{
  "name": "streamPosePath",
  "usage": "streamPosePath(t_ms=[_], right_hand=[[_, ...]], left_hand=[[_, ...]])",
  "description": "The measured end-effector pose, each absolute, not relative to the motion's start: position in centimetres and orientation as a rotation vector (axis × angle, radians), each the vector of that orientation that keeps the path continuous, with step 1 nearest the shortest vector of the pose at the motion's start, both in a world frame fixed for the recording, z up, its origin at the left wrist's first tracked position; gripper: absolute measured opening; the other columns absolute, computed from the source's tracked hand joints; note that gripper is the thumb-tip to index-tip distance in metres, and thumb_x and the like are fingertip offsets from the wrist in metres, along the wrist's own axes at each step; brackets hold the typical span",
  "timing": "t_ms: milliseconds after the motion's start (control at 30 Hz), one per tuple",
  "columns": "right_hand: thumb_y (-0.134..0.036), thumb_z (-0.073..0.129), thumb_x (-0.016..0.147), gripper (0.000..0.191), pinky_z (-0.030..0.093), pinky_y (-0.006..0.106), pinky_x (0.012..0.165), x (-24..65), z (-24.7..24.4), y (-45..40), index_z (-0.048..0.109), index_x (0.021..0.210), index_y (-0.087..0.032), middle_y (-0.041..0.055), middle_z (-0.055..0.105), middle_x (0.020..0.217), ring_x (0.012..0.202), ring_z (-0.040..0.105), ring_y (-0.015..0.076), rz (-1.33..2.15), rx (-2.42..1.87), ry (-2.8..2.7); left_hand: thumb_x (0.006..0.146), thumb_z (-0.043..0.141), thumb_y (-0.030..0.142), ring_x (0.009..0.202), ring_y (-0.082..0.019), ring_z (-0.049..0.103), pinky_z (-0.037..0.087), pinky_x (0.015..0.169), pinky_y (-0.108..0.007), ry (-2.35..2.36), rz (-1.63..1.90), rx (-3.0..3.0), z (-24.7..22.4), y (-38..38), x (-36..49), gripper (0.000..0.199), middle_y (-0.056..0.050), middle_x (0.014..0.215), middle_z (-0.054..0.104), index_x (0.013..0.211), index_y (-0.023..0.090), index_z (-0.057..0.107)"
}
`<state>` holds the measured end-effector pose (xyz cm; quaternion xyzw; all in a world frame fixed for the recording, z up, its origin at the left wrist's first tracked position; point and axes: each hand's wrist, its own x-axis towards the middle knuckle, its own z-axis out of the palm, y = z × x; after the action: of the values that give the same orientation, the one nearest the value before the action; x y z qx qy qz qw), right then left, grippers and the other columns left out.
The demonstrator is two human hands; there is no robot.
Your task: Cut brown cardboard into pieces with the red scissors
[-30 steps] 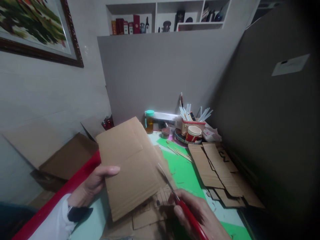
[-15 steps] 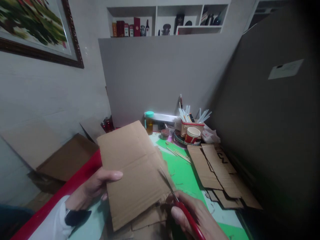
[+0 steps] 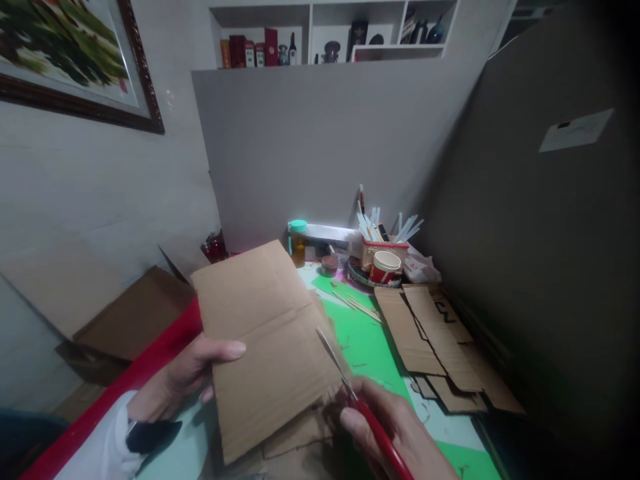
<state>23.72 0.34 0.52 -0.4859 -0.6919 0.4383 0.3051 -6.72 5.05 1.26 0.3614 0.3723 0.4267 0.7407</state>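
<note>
Your left fingers pinched a creased cardboard sheet, no slit showing in it; your right fingers gripped red-handled scissors, blades by its right edge. Beyond and right of those fingers lay cardboard pieces, seemingly already cut.

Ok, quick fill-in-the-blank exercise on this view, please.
The left hand holds a flat sheet of brown ____.
Only that hand's ____ lies over the sheet's visible face.
The right hand grips a bladed tool whose handle is ____.
Black lettering shows on loose pieces at the picture's ____ side.
Missing words: cardboard; thumb; red; right.
</note>
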Motion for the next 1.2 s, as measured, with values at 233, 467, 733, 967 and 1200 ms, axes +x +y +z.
streamPosePath(t_ms=[233, 467, 733, 967, 1200], right_hand=[[-0.045, 0.058, 0.081, 0.034, 0.028, 0.024, 0.044, 23.5, 0.8, 0.6, 0.052, 0.104, -0.021, -0.0068, 0.051, 0.061, 0.047, 0.043, 0.0120, 1.279, -1.281, -1.762], [-0.062, 0.055, 0.087, 0.043, 0.029, 0.026, 0.054, 23.5, 0.0, 0.7, 0.061, 0.090, -0.019, -0.0042, 0.049, 0.063, 0.061, 0.044, 0.0154, 1.113, -1.298, -1.838], [-0.070, 0.048, 0.089, 0.056, 0.041, 0.028, 0.055, 22.9, -1.3, 0.5, 0.061, 0.111, -0.021, -0.0023, 0.057, 0.062, 0.054, 0.054, 0.0180, 1.121, -1.263, -1.835], [-0.076, 0.055, 0.079, 0.094, 0.051, 0.036, 0.071, 23.5, -0.8, 0.4, 0.030, 0.149, -0.019, 0.0097, 0.076, 0.100, 0.086, 0.073, 0.0307, 1.209, -1.256, -1.818], [-0.076, 0.055, 0.082, 0.090, 0.051, 0.038, 0.079, 23.6, 0.7, 0.0, 0.034, 0.151, -0.021, 0.0103, 0.076, 0.105, 0.097, 0.070, 0.0333, 1.213, -1.221, -1.842]], left_hand=[[0.066, 0.082, 0.033, 0.026, -0.002, 0.037, 0.032, 0.027, -0.010, 0.953, 0.895, 0.927, 1.6, 4.3, -5.5, 0.033, -0.004, 0.044, 0.061, 0.083, 0.005, 0.081], [0.069, 0.080, 0.035, 0.027, -0.004, 0.042, 0.032, 0.027, -0.010, 0.979, 0.873, 0.925, 1.4, 4.5, -5.8, 0.035, -0.008, 0.050, 0.067, 0.088, 0.005, 0.081], [0.067, 0.082, 0.031, 0.026, -0.004, 0.041, 0.032, 0.026, -0.011, 0.954, 0.883, 0.918, 0.9, 5.2, -6.2, 0.030, -0.006, 0.048, 0.065, 0.087, 0.008, 0.080], [0.070, 0.079, 0.032, 0.029, -0.003, 0.037, 0.030, 0.031, -0.011, 1.004, 0.838, 0.983, 1.7, 3.7, -5.7, 0.019, 0.001, 0.036, 0.052, 0.069, 0.013, 0.076], [0.065, 0.082, 0.038, 0.027, -0.003, 0.036, 0.027, 0.030, -0.013, 1.067, 0.772, 0.989, 2.3, 3.2, -5.6, 0.027, -0.002, 0.038, 0.057, 0.070, 0.012, 0.080]])
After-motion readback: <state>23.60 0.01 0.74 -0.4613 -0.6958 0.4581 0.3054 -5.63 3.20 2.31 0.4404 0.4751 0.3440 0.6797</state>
